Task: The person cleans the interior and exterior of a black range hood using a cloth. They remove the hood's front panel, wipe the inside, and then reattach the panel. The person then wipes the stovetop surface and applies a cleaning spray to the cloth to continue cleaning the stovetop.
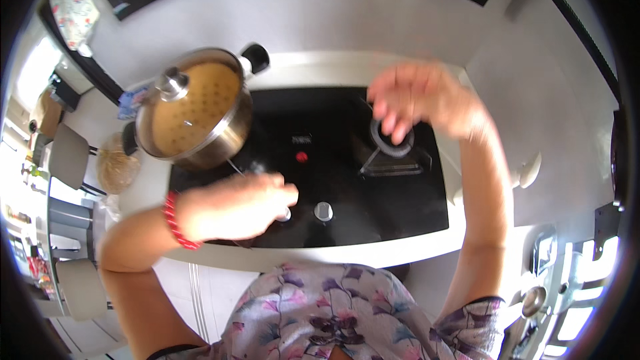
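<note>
My left hand, blurred and with a red cord bracelet at the wrist, is over the front left of a black glass gas hob. Its fingers partly cover the left control knob; whether they grip it is hidden. Beside it, the right control knob is untouched. Above the right burner, my right hand hangs with spread fingers and holds nothing. A steel pot stands at the hob's left, covered by a glass lid with a metal lid knob. A tan surface with dark spots shows through the glass.
The pot's black side handle juts toward the back wall. A clear bag lies on the counter at left, near a blue packet. Grey chairs stand farther left. A white hook-like fitting is at right.
</note>
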Available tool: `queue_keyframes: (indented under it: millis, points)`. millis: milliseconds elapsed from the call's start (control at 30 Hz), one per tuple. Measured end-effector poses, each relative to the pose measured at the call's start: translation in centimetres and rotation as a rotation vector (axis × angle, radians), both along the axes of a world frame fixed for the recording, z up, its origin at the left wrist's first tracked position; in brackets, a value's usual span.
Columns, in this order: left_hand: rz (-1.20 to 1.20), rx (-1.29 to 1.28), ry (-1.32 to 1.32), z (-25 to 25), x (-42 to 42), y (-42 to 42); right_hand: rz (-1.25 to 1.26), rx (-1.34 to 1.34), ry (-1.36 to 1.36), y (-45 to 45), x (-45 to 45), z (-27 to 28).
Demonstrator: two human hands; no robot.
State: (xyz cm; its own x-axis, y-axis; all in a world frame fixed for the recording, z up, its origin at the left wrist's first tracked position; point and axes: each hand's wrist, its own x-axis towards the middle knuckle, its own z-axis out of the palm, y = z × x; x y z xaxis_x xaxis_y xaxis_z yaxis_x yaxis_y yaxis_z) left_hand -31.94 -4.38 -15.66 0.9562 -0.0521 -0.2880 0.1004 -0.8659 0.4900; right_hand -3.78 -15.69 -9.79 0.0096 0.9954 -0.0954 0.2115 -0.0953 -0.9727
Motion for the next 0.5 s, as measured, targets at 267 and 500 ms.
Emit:
queue_keyframes:
  millis: [267, 500]
  points:
    - [0.438, 0.342, 0.414, -11.5, -7.6, -3.0, 0.463, -0.291, -0.023, -3.0, -6.2, -9.0]
    - [0.576, 0.187, -0.148, -16.3, -12.0, -0.9, 0.530, -0.374, 0.198, -0.9, -9.9, -15.5]
